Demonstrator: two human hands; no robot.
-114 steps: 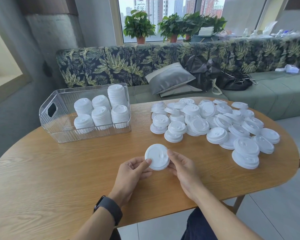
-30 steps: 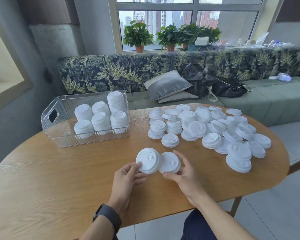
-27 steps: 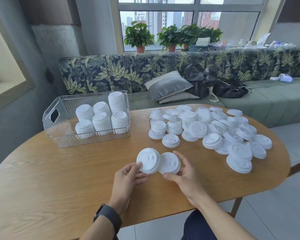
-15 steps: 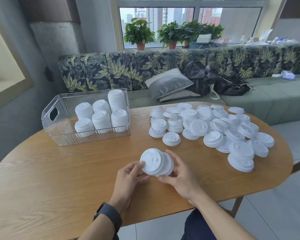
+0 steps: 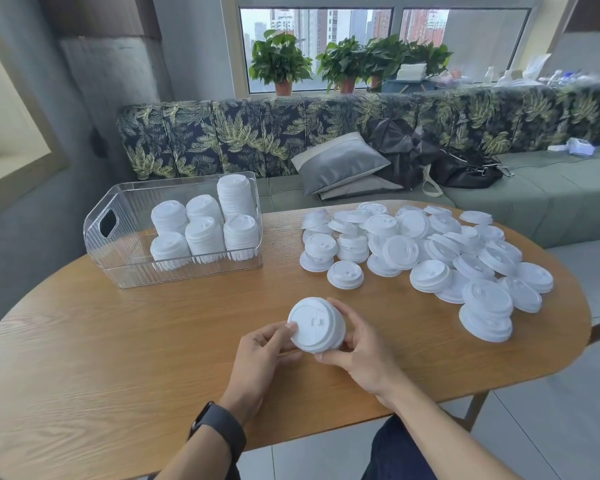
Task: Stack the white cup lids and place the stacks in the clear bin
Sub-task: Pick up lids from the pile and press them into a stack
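lid stack (image 5: 316, 325), gripped between both hands (image 5: 312, 355)

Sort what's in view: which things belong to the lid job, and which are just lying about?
Job: stack of lids held by left hand and right hand; loose lids on table; clear bin.

Lying about: grey cushion, black bag, potted plants.

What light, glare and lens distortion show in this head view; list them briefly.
Head view: daylight enters through the window behind the sofa, soft and even, with faint shadows under the loose lids. The clear bin shows pale reflections on its ribbed wall. Wide-angle bending curves the table edge. Both hands and the held lids look sharp.
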